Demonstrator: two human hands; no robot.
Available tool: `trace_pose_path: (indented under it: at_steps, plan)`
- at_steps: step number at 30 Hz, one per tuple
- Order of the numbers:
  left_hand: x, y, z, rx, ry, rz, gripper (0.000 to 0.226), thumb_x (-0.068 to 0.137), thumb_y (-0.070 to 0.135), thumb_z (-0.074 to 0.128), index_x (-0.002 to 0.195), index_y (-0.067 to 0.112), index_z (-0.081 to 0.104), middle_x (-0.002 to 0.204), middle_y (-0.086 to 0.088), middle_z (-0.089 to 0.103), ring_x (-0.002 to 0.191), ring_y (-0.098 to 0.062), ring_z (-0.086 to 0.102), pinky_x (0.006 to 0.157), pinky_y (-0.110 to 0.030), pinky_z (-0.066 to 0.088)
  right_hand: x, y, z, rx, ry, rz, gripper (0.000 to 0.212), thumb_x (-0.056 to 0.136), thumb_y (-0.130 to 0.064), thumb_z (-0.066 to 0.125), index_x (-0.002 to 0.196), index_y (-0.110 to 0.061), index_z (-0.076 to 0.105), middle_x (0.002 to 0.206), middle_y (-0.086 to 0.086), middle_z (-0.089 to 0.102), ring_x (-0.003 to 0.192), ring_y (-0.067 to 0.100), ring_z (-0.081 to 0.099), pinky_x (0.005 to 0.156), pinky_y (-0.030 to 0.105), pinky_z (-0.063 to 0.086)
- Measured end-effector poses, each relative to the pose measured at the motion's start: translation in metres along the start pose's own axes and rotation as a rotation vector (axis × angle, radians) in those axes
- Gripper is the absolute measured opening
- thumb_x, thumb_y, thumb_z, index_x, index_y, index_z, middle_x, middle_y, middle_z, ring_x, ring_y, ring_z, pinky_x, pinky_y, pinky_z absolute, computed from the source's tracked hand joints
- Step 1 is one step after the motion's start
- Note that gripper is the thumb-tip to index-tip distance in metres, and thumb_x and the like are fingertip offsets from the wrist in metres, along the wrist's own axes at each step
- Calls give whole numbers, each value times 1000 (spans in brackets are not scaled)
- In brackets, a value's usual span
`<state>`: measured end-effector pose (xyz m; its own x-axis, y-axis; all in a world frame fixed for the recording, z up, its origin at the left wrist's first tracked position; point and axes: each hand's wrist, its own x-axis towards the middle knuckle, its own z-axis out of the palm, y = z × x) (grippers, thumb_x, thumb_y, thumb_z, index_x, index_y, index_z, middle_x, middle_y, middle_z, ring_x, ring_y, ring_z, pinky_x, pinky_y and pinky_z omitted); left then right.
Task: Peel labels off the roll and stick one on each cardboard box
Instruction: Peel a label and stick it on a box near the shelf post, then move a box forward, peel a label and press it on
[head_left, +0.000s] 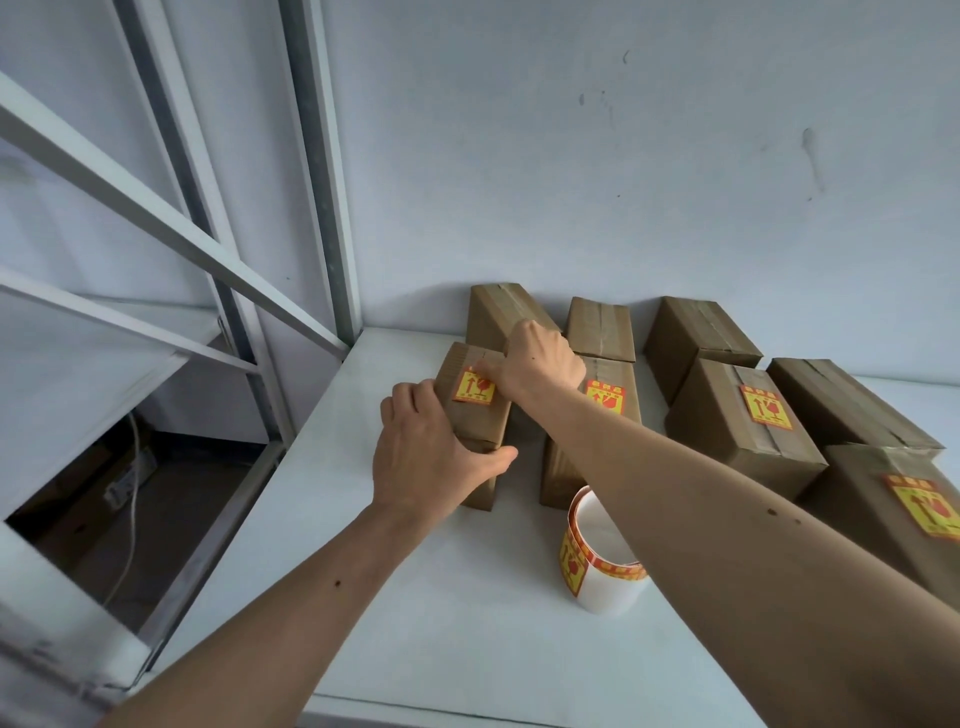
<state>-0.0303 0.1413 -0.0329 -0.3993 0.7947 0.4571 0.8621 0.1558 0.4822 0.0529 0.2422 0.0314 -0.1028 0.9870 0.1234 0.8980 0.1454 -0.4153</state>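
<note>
Several brown cardboard boxes lie on a white table (415, 623). My left hand (431, 452) grips the near end of the leftmost front box (480, 423), thumb on its right side. My right hand (540, 358) rests on the far part of that box, its thumb pressing a yellow-and-red label (471, 388) onto the top. Three other boxes carry the same label: one in the middle (608, 397), one to the right (768, 408), one at the far right edge (924, 506). The label roll (597, 561) stands on the table under my right forearm.
Three unlabelled boxes (696, 332) stand along the back by the pale wall, and one more (852, 405) lies at the right. A white metal shelf frame (322, 208) rises at the table's left edge, with a dark gap and cables (130, 493) below it.
</note>
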Motion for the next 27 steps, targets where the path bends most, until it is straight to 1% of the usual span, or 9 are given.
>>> trace_pose_path:
  at_steps: [3, 6, 9, 12, 15, 19, 21, 25, 27]
  plan:
    - [-1, 0, -1, -4, -15, 0, 103, 47, 73, 72, 122, 10, 42, 119, -5, 48, 110, -20, 44, 84, -30, 50, -3, 6, -6, -52, -66, -22, 62, 67, -66, 73, 104, -17, 63, 105, 4, 66, 105, 27, 60, 88, 40, 46]
    - [-1, 1, -4, 1, -29, 10, 102, 49, 74, 71, 123, 10, 42, 120, -6, 48, 111, -20, 44, 84, -30, 50, -7, 12, -12, -66, -156, -35, 79, 54, -77, 72, 109, -20, 64, 112, 2, 65, 111, 26, 57, 93, 41, 45]
    - [0, 2, -5, -2, -48, -5, 101, 50, 73, 72, 122, 10, 43, 120, -6, 48, 112, -21, 44, 85, -31, 50, -9, 11, -10, -52, -161, -50, 84, 48, -80, 71, 108, -21, 64, 113, 1, 64, 111, 25, 57, 95, 43, 45]
    - [4, 1, -7, -17, -63, -43, 98, 51, 70, 74, 122, 10, 42, 120, -5, 46, 112, -20, 42, 81, -30, 49, -5, 12, -12, -14, -49, -79, 73, 60, -74, 71, 106, -18, 64, 112, 2, 64, 111, 25, 56, 96, 43, 43]
    - [15, -4, -7, -22, -82, -102, 96, 54, 67, 75, 123, 10, 41, 121, -5, 43, 114, -20, 39, 79, -27, 40, 8, 16, -18, 11, 41, -81, 60, 75, -61, 67, 114, -16, 60, 120, 4, 61, 117, 27, 51, 100, 42, 38]
    - [43, -13, -3, 7, -75, -185, 96, 55, 66, 76, 123, 8, 40, 125, -8, 41, 118, -24, 36, 81, -31, 38, 37, 25, -18, -57, 45, -60, 59, 79, -44, 67, 127, -15, 49, 129, 6, 56, 127, 28, 43, 101, 40, 33]
    - [58, -17, 3, 22, -54, -220, 99, 55, 67, 76, 124, 5, 40, 128, -12, 42, 121, -27, 35, 86, -35, 42, 51, 27, -16, -100, 1, -56, 67, 78, -47, 69, 130, -13, 44, 131, 8, 54, 129, 30, 39, 101, 41, 32]
    - [86, -20, 16, 37, -56, -268, 106, 56, 70, 73, 129, 1, 37, 134, -18, 40, 126, -32, 33, 93, -40, 42, 69, 27, -6, -171, -80, -68, 89, 74, -64, 66, 139, -11, 37, 138, 13, 51, 139, 37, 27, 107, 46, 27]
    - [95, -19, 20, 43, -63, -277, 110, 56, 72, 73, 131, 1, 35, 137, -20, 37, 128, -34, 31, 96, -41, 40, 75, 26, 1, -198, -108, -66, 90, 76, -67, 62, 142, -12, 36, 140, 15, 50, 141, 39, 22, 109, 48, 24]
